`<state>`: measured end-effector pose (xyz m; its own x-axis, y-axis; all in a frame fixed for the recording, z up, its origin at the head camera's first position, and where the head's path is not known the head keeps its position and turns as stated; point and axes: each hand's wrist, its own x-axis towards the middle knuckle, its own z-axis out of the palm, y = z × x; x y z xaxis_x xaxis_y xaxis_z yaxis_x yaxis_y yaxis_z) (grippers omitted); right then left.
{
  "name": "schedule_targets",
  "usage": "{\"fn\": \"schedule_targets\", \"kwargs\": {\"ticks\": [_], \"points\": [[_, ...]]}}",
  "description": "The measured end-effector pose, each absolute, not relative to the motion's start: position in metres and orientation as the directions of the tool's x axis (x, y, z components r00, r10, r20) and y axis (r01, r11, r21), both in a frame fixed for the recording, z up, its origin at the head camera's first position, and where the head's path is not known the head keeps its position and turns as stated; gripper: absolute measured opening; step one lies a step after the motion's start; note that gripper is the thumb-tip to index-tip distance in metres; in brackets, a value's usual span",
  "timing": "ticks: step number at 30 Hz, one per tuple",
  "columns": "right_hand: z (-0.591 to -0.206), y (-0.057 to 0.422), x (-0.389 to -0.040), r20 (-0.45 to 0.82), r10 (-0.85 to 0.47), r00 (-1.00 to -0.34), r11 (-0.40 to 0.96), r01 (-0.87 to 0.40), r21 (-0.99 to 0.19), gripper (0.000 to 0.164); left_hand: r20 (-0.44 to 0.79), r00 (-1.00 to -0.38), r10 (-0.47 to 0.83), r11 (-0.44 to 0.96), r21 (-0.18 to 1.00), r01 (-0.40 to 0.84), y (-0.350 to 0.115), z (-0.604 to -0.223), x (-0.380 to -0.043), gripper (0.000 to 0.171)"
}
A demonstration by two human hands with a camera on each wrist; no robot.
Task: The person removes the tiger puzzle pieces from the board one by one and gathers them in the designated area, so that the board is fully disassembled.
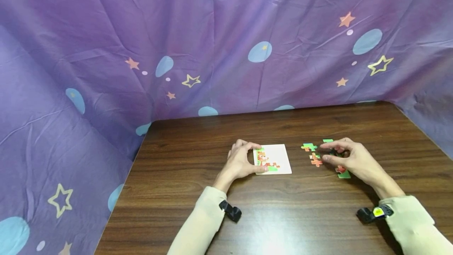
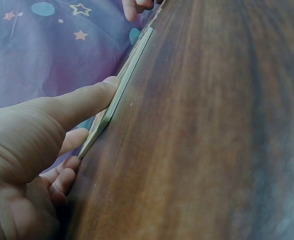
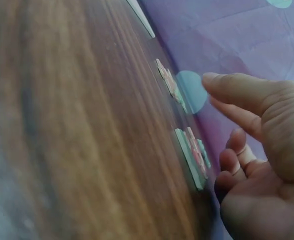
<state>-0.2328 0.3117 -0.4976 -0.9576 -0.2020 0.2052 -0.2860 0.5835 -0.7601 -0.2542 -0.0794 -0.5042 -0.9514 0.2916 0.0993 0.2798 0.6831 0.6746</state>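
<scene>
Puzzle board [image 1: 281, 156], partly filled, sits just right of the left hand [image 1: 238, 163], which grips its left side; right hand [image 1: 357, 163] half-spread, apparently empty, over loose pieces [image 1: 316, 162]: likely piece-picking, next needing a fine pinch on one.

Gripped the pale board [image 2: 129, 66] with the left hand [image 2: 29, 137] on the brown table [image 2: 187, 130], against star-printed purple cloth [image 2: 37, 55].

pass: tabletop [image 1: 299, 168] between white board [image 1: 280, 156] and puzzle pieces [image 1: 316, 161] | board's left: left hand [image 1: 239, 162] blocks
</scene>
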Motion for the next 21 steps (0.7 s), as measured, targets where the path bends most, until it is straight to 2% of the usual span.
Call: {"fn": "schedule_targets", "kwargs": {"ticks": [6, 14, 21], "points": [[-0.49, 0.305, -0.233, 0.282, -0.161, -0.946, 0.566, -0.323, -0.759, 0.041, 0.091, -0.949, 0.302, 0.715, 0.637, 0.288, -0.08, -0.494, -0.249, 0.076], [-0.472, 0.284, -0.232, 0.311, -0.153, -0.938, 0.424, -0.346, -0.837, 0.054, 0.079, -0.95, 0.301, 0.722, 0.632, 0.281, -0.079, -0.493, -0.249, 0.075], [-0.454, 0.255, -0.235, 0.315, -0.218, -0.924, 0.33, -0.374, -0.867, 0.061, 0.068, -0.952, 0.297, 0.73, 0.627, 0.272, -0.078, -0.495, -0.25, 0.076]]}}
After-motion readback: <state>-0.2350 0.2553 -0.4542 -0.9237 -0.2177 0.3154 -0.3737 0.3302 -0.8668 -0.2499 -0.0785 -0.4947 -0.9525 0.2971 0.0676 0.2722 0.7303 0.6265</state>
